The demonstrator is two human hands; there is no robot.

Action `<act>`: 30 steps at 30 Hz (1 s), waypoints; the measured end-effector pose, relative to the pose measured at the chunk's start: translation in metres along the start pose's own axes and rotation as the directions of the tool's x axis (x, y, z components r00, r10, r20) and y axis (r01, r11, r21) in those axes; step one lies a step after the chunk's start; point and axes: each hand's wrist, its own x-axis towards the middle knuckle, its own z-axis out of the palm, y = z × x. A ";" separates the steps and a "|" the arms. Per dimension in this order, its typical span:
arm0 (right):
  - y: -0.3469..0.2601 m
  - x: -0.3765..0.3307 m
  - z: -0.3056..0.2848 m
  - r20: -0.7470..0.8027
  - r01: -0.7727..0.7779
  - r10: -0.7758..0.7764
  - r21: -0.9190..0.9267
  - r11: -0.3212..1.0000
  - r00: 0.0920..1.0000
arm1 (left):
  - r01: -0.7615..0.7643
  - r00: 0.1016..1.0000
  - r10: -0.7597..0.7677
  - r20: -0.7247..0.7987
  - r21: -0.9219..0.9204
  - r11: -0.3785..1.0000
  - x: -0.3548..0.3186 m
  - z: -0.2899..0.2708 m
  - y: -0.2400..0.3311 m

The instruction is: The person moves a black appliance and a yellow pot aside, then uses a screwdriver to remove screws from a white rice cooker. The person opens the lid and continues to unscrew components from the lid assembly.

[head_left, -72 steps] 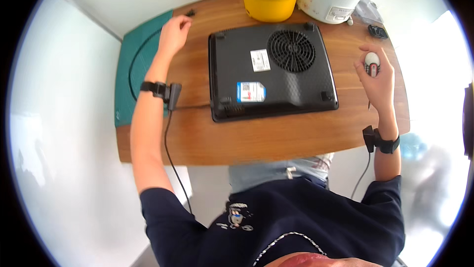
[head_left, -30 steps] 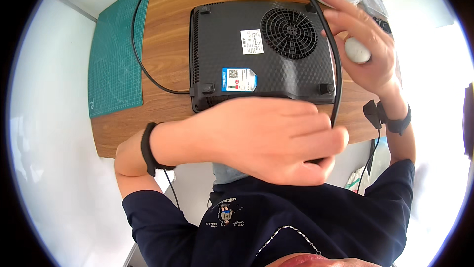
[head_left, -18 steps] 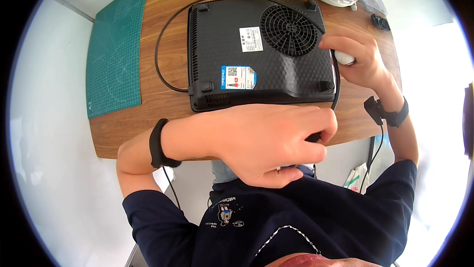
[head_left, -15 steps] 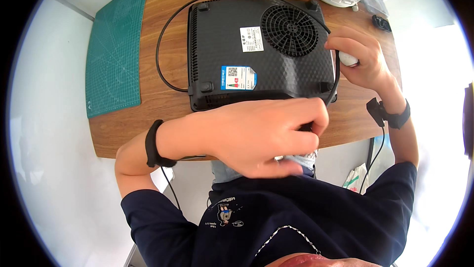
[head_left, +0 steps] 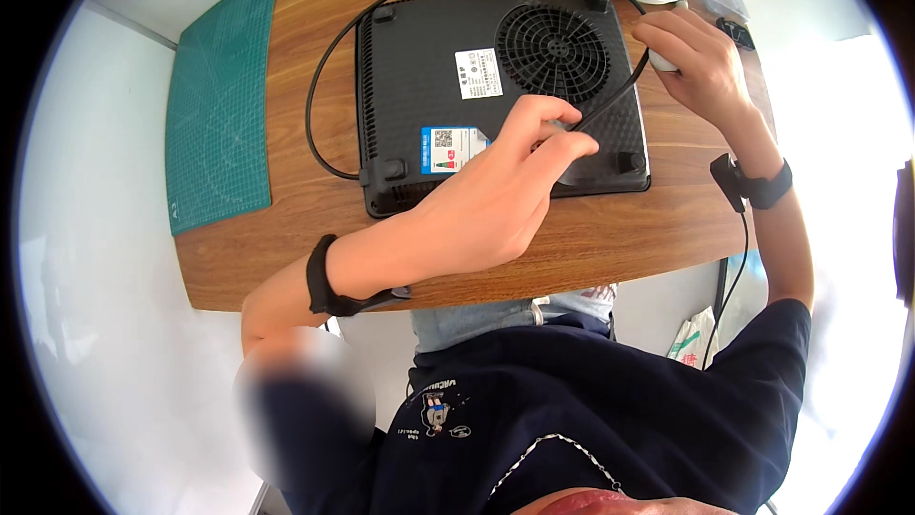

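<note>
While left grip (head_left: 500,196) and right grip (head_left: 705,67) clasp the black cord (head_left: 625,88), the appliance (head_left: 429,86) lies underside-up — lengthwise left to right.

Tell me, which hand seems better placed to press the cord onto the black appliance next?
Probably the left hand: it holds the cord over the black appliance. The right hand is just past the appliance's right edge and holds a white object, leaving it less free.

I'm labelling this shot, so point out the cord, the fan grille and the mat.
cord (head_left: 308,115): head view, on the left bend of its loop
fan grille (head_left: 554,52): head view, on its hub
mat (head_left: 221,105): head view, mid-surface
</note>
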 end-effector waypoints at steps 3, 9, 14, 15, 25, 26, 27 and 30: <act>0.002 -0.007 0.004 0.057 -0.026 0.030 -0.073 0.997 0.998 | 0.040 0.999 -0.040 0.028 -0.004 0.999 0.011 0.008 -0.003; 0.004 -0.023 0.011 0.147 -0.206 0.207 -0.020 0.978 0.967 | -0.052 0.997 0.054 -0.052 0.044 0.998 0.028 0.025 -0.006; 0.002 -0.036 0.019 0.198 -0.322 0.303 0.069 0.944 0.932 | -0.084 0.994 0.066 0.085 0.233 0.969 0.033 0.028 0.016; 0.001 -0.035 0.020 0.180 -0.337 0.317 0.086 0.938 0.931 | -0.084 0.994 0.063 0.091 0.239 0.967 0.034 0.030 0.017; 0.013 -0.022 0.031 0.188 -0.594 0.565 0.200 0.779 0.803 | -0.086 0.995 0.100 -0.011 0.434 0.897 0.057 0.046 0.010; 0.013 -0.023 0.031 0.182 -0.582 0.554 0.187 0.791 0.812 | -0.091 0.995 0.102 -0.004 0.433 0.897 0.057 0.046 0.010; 0.008 -0.026 0.030 0.182 -0.568 0.540 0.178 0.804 0.822 | -0.088 0.995 0.098 0.000 0.431 0.898 0.053 0.044 0.011; -0.007 -0.030 0.024 0.235 -0.581 0.535 0.228 0.781 0.811 | -0.069 0.997 0.078 -0.002 0.429 0.900 0.048 0.044 0.011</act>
